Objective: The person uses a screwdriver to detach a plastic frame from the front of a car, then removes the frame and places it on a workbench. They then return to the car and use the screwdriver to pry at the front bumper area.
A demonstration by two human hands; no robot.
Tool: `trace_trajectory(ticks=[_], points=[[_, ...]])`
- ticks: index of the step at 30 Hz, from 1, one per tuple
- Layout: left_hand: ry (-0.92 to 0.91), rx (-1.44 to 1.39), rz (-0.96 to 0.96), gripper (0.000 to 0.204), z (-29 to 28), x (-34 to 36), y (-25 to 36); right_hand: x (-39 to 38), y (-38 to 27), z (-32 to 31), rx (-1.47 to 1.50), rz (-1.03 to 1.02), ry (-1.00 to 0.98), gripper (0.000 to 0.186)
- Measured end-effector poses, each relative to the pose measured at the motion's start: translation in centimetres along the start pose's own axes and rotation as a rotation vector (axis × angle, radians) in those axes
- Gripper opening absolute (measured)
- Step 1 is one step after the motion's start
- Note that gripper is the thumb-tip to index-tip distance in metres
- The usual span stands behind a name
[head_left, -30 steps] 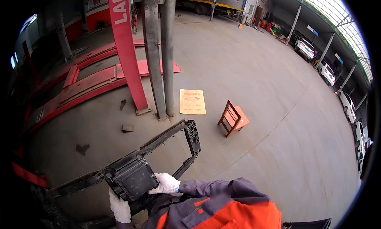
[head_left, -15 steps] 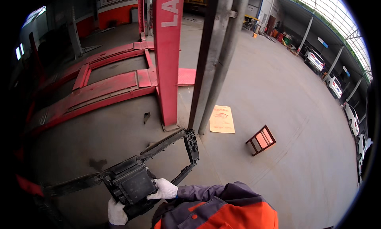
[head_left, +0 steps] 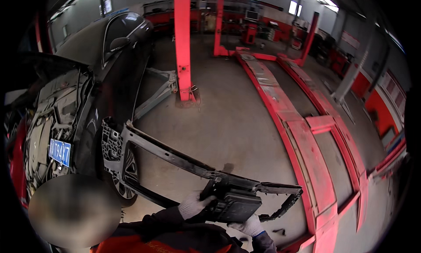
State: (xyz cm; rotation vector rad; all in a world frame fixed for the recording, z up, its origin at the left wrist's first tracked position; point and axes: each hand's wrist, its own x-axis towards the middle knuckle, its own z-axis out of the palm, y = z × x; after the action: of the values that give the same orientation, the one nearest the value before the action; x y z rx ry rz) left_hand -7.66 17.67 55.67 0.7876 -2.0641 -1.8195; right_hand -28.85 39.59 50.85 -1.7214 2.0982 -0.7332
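A long black car front-end frame [head_left: 169,153] slants across the lower middle in front of me. Its left end carries a lattice-like bracket [head_left: 112,143], close to the front wheel of a dark car. A flat black box-like part [head_left: 241,207] sits at the frame's middle. My left hand [head_left: 194,204], in a white knit glove, is closed on the edge beside that part. My right hand [head_left: 249,226], gloved likewise, grips the part's lower right corner from below, some of its fingers hidden.
The dark car [head_left: 120,64] stands at the left, its engine bay exposed. A red lift post [head_left: 183,46] rises ahead, with a grey lift arm [head_left: 158,93] at its foot. Red ramp rails [head_left: 302,156] run along the right. A blurred round patch [head_left: 74,211] covers the lower left.
My view has swung left, away from the grey post, chair and bright yard, to the dark car and lift post. Both hands have kept hold of the frame as it turned with me.
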Motion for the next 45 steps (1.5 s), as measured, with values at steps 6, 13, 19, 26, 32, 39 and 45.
trace_trajectory(ticks=[6,13,19,26,32,39,45], points=[[0.085,-0.121,-0.127,0.037,-0.4,16.9,1.7,11.5,18.9,-5.3,-0.212,0.026,-0.263,0.059],[-0.08,-0.099,-0.064,0.044,-0.7,38.4,9.9,23.4,34.0,-12.5,-0.301,0.037,-0.114,0.041],[-0.173,0.308,0.057,0.058,-1.3,56.7,15.2,36.8,40.5,-17.3,-0.077,0.222,-0.066,0.043],[-0.044,0.534,0.188,0.058,-0.8,82.8,19.8,55.2,54.9,-23.6,0.049,0.208,-0.059,0.047],[-0.017,0.429,0.104,0.056,-3.6,100.9,28.2,68.4,65.4,-32.0,0.03,0.136,-0.118,0.05],[0.047,0.413,0.142,0.056,-11.1,121.4,27.6,89.6,71.9,-36.7,0.021,0.086,-0.066,0.048],[-0.055,0.321,0.044,0.06,-20.6,139.1,27.9,108.9,75.9,-37.4,0.015,0.178,0.042,0.045]])
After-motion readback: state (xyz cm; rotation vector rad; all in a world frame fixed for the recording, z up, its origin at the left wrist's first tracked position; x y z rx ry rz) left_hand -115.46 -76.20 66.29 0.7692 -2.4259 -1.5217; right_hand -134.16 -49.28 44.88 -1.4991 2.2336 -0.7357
